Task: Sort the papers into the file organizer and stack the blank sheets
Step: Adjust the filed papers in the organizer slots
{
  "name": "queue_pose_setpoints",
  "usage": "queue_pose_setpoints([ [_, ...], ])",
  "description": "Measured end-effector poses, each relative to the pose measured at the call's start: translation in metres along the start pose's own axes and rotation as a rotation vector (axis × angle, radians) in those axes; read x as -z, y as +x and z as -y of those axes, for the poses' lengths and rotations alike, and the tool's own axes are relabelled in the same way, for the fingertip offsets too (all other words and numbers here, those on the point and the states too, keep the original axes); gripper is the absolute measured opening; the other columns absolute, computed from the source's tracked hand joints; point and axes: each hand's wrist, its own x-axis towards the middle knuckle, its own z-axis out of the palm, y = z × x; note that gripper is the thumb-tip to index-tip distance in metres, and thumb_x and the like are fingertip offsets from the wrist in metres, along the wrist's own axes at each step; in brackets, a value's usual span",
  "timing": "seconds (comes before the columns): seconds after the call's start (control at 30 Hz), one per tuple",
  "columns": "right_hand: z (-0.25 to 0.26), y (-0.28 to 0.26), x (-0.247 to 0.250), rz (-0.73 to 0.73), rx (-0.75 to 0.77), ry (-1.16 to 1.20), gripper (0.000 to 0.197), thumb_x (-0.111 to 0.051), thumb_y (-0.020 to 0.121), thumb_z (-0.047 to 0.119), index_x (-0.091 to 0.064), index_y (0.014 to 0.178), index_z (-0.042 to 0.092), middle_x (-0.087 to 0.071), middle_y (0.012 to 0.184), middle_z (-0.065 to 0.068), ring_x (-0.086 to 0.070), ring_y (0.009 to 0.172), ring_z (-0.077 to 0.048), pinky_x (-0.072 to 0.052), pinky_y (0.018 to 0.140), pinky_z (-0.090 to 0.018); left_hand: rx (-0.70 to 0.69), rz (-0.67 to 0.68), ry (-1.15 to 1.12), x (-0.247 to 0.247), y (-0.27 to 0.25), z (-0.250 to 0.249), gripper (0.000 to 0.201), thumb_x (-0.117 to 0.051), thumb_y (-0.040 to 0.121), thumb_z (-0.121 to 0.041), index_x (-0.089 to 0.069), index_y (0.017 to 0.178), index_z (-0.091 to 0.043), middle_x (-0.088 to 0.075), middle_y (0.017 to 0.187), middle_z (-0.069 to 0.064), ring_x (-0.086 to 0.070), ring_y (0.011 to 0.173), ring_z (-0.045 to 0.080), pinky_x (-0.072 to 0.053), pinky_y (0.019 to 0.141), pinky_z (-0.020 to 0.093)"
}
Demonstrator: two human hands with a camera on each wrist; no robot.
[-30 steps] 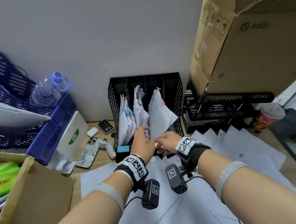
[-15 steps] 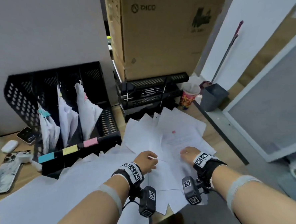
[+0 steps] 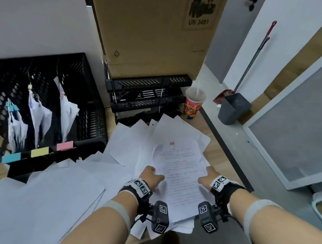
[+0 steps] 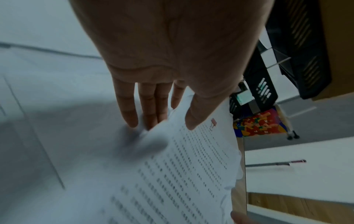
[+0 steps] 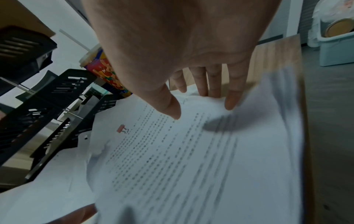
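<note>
A printed document (image 3: 180,179) with a pink binder clip (image 3: 172,144) lies on top of a fanned pile of blank sheets (image 3: 131,142) at the table's right end. My left hand (image 3: 156,176) holds its left edge, thumb on top (image 4: 193,121) and fingers (image 4: 147,115) tucked under the lifted edge. My right hand (image 3: 206,172) holds the right edge, its thumb (image 5: 170,109) on the print. The black file organizer (image 3: 91,99) stands at the left with clipped papers in three slots, labelled blue (image 3: 11,157), yellow (image 3: 40,152) and pink (image 3: 64,146).
More blank sheets (image 3: 57,194) cover the table on the left. Black letter trays (image 3: 147,96) and a big cardboard box (image 3: 150,28) stand behind the pile. A colourful cup with a straw (image 3: 194,104) is at the table's right edge, a grey bin (image 3: 234,108) on the floor beyond.
Both hands left the organizer's papers and came down and right to the loose pile. They now take the clipped printed document by its two side edges.
</note>
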Motion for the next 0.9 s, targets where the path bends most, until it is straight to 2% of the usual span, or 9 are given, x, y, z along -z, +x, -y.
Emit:
queue_pose_setpoints([
  [0.07, -0.004, 0.008, 0.002, -0.010, 0.029, -0.050, 0.068, -0.053, 0.082, 0.025, -0.029, 0.145, 0.013, -0.046, 0.142, -0.018, -0.055, 0.104, -0.028, -0.049, 0.087, -0.036, -0.024, -0.001, -0.019, -0.008, 0.004, 0.001, 0.030, -0.070, 0.081, -0.024, -0.059, 0.104, -0.007, -0.069, 0.107, 0.014, -0.068, 0.092, 0.031, -0.059, 0.083, 0.040],
  [0.13, -0.007, 0.017, 0.004, -0.018, 0.117, -0.047, 0.033, -0.055, 0.080, 0.018, -0.057, 0.111, 0.004, -0.063, 0.119, -0.027, -0.051, 0.082, -0.020, -0.055, 0.083, -0.042, -0.063, -0.008, -0.031, -0.012, 0.006, 0.001, 0.027, -0.072, 0.079, -0.025, -0.068, 0.099, -0.008, -0.074, 0.102, 0.010, -0.069, 0.084, 0.026, -0.059, 0.071, 0.032],
  [0.2, -0.005, 0.014, 0.011, -0.004, 0.180, -0.022, 0.005, -0.056, 0.081, 0.014, -0.053, 0.081, 0.011, -0.062, 0.083, -0.024, -0.049, 0.067, -0.019, -0.051, 0.065, -0.034, -0.093, -0.025, -0.047, -0.012, 0.001, -0.001, 0.022, -0.070, 0.084, -0.022, -0.071, 0.104, -0.012, -0.074, 0.099, 0.006, -0.067, 0.079, 0.022, -0.053, 0.064, 0.023],
  [0.33, 0.016, 0.002, 0.027, 0.114, 0.247, 0.146, 0.006, -0.060, 0.086, 0.014, -0.055, 0.088, 0.018, -0.061, 0.084, -0.007, -0.062, 0.070, -0.022, -0.048, 0.062, -0.027, -0.126, -0.021, -0.122, 0.006, -0.017, 0.000, 0.024, -0.064, 0.084, -0.013, -0.073, 0.104, -0.022, -0.076, 0.097, 0.002, -0.067, 0.076, 0.016, -0.056, 0.071, 0.023],
  [0.43, 0.038, 0.009, 0.022, 0.101, 0.311, 0.237, 0.035, -0.070, 0.077, 0.018, -0.055, 0.108, 0.019, -0.069, 0.109, -0.007, -0.066, 0.098, -0.029, -0.058, 0.082, -0.041, -0.110, -0.006, -0.233, 0.031, -0.032, 0.010, 0.033, -0.065, 0.075, -0.008, -0.075, 0.101, -0.026, -0.078, 0.099, 0.006, -0.073, 0.090, 0.032, -0.061, 0.081, 0.046],
  [0.57, 0.079, -0.006, 0.005, 0.046, 0.416, 0.260, 0.044, -0.069, 0.082, 0.020, -0.042, 0.116, 0.020, -0.062, 0.105, -0.008, -0.061, 0.093, -0.025, -0.050, 0.073, -0.030, -0.078, -0.091, -0.427, 0.064, -0.060, 0.032, 0.041, -0.069, 0.066, -0.005, -0.075, 0.104, -0.019, -0.076, 0.106, 0.014, -0.066, 0.104, 0.048, -0.049, 0.094, 0.065],
  [0.7, 0.118, -0.028, -0.022, 0.098, 0.600, 0.178, 0.014, -0.059, 0.088, 0.008, -0.069, 0.098, 0.010, -0.070, 0.096, -0.007, -0.063, 0.085, -0.022, -0.049, 0.074, -0.027, -0.034, -0.214, -0.528, 0.094, -0.086, 0.060, 0.056, -0.080, 0.054, -0.014, -0.072, 0.110, -0.013, -0.076, 0.106, 0.013, -0.071, 0.101, 0.038, -0.055, 0.090, 0.059],
  [0.77, 0.136, -0.040, -0.038, 0.085, 0.650, 0.126, 0.012, -0.055, 0.086, 0.008, -0.067, 0.084, 0.009, -0.065, 0.080, -0.006, -0.059, 0.078, -0.022, -0.045, 0.068, -0.026, 0.012, -0.308, -0.545, 0.109, -0.092, 0.078, 0.055, -0.070, 0.056, -0.008, -0.068, 0.110, -0.008, -0.075, 0.106, 0.016, -0.071, 0.100, 0.038, -0.056, 0.088, 0.059],
  [0.9, 0.165, -0.062, -0.063, 0.124, 0.689, 0.109, 0.023, -0.053, 0.086, 0.009, -0.061, 0.066, 0.018, -0.064, 0.067, -0.005, -0.062, 0.064, -0.029, -0.055, 0.051, -0.029, 0.043, -0.493, -0.544, 0.139, -0.096, 0.115, 0.058, -0.072, 0.044, -0.039, -0.072, 0.095, -0.011, -0.077, 0.098, 0.013, -0.072, 0.095, 0.035, -0.057, 0.089, 0.055],
])
